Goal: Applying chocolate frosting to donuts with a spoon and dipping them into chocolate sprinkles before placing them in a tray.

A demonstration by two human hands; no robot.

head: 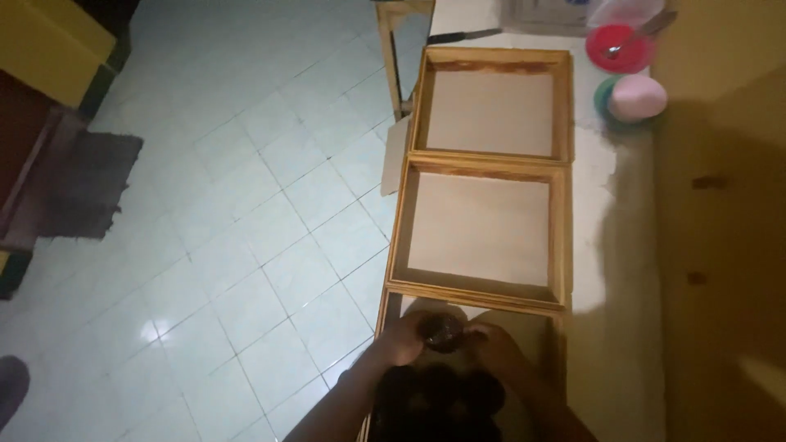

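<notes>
Both hands clasp a small dark round object (443, 333) over the nearest wooden frame (391, 307): left hand (403, 340) cupping its side, right hand (491, 344) steadying it. Beyond that frame lie two more frames (480, 233), then a red bowl (620, 49).

Single head view, looking steeply down, hands close below, table stretching ahead
</notes>
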